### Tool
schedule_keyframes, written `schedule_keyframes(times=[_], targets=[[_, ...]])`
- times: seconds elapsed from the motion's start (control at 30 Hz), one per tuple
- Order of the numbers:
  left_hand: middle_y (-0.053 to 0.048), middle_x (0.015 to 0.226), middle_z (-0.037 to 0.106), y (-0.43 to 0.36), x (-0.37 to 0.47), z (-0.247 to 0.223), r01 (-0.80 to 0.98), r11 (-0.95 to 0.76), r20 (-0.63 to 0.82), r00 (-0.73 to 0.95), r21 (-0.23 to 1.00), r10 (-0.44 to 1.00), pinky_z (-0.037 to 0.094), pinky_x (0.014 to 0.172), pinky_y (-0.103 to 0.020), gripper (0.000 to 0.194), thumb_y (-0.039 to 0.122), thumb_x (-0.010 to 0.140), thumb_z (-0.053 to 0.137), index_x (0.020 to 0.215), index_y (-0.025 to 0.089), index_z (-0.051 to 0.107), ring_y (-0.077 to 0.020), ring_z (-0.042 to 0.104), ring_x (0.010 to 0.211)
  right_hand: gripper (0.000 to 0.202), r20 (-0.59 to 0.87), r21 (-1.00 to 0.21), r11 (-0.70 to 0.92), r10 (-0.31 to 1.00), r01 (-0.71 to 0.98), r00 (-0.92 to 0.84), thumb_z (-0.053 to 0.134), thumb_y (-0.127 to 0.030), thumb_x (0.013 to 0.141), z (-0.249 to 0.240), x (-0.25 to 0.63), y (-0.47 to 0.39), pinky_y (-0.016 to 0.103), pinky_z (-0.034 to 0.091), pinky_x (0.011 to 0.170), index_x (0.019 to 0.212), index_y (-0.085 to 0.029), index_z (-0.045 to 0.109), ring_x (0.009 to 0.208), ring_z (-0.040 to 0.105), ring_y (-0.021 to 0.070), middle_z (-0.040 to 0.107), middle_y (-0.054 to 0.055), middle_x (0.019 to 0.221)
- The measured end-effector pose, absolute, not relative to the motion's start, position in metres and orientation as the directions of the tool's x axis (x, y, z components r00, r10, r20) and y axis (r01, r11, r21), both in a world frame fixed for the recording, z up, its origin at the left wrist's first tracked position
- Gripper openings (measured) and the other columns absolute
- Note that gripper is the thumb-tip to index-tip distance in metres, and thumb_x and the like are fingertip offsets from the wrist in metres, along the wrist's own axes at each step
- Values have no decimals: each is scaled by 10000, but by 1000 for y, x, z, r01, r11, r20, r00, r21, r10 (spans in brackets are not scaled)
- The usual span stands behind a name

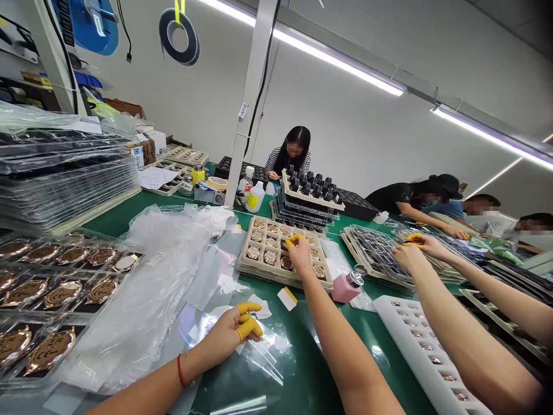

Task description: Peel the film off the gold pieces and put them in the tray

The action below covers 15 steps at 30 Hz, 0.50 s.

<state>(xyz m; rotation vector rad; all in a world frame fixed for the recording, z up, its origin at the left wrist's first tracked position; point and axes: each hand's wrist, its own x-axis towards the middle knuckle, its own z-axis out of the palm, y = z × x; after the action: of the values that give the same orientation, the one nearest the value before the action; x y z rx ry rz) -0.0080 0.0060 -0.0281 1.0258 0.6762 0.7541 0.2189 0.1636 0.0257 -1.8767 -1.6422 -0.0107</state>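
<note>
My left hand point(237, 329), with yellow finger cots, hovers low over clear plastic film point(259, 363) on the green table. Its fingers are loosely bent and apart, with nothing seen between them. My right hand point(299, 252), also in yellow finger cots, reaches over a beige compartment tray point(276, 276) of rose-gold watch cases point(270, 257). Thumb and finger are pinched at a middle compartment; whatever they hold is hidden. A dark-centred watch case point(286, 263) lies just below those fingertips. Beside the tray's right corner stands a pink pump bottle point(344, 288).
At left lie clear trays of larger watch cases point(64, 294) and a crumpled plastic bag point(142, 323). Stacked trays point(302, 210) stand behind the beige tray. A co-worker's hands point(410, 251) work at right, above a white foam tray point(401, 334). Several people sit farther off.
</note>
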Motion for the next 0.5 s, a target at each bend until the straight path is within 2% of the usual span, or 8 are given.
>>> schedule_keyframes(times=[0.1, 0.17, 0.33, 0.4, 0.5], targets=[[-38, 761, 639, 9, -8, -31, -235, 319, -148, 543, 918, 827, 489, 813, -399, 549, 471, 717, 646, 1114, 128, 488, -170, 619, 728, 301, 423, -446, -8, 879, 895, 219, 433, -196, 836, 27, 218, 148, 362, 362, 863, 1098, -119, 560, 1011, 493, 257, 578, 140, 1076], [-46, 775, 638, 10, -8, -30, -204, 308, -155, 542, 929, 826, 493, 793, -396, 539, 472, 720, 640, 1106, 126, 492, -172, 620, 721, 286, 402, -444, 0, 894, 896, 199, 474, -189, 816, 29, 221, 144, 397, 329, 904, 1070, -120, 587, 1072, 459, 289, 568, 155, 1110], [-49, 775, 636, 10, -9, -24, -161, 276, -149, 542, 948, 827, 496, 788, -395, 554, 507, 719, 625, 1104, 128, 500, -177, 621, 719, 146, 273, -497, 62, 958, 866, 88, 638, -177, 706, 38, 232, 154, 355, 370, 861, 844, -173, 685, 951, 546, 271, 661, 85, 913], [-49, 777, 638, 11, -10, -21, -142, 277, -161, 539, 950, 827, 490, 809, -393, 578, 514, 706, 635, 1110, 126, 493, -179, 620, 733, 128, 263, -532, 70, 961, 844, 86, 609, -188, 739, 45, 233, 154, 361, 369, 874, 833, -167, 693, 958, 552, 269, 670, 85, 899], [-42, 785, 630, 12, -10, -21, -131, 291, -181, 532, 948, 827, 489, 820, -381, 609, 511, 696, 646, 1137, 130, 472, -184, 613, 766, 213, 267, -605, 85, 958, 792, 101, 512, -237, 832, 51, 223, 138, 366, 390, 875, 940, -160, 678, 989, 552, 254, 664, 92, 958]])
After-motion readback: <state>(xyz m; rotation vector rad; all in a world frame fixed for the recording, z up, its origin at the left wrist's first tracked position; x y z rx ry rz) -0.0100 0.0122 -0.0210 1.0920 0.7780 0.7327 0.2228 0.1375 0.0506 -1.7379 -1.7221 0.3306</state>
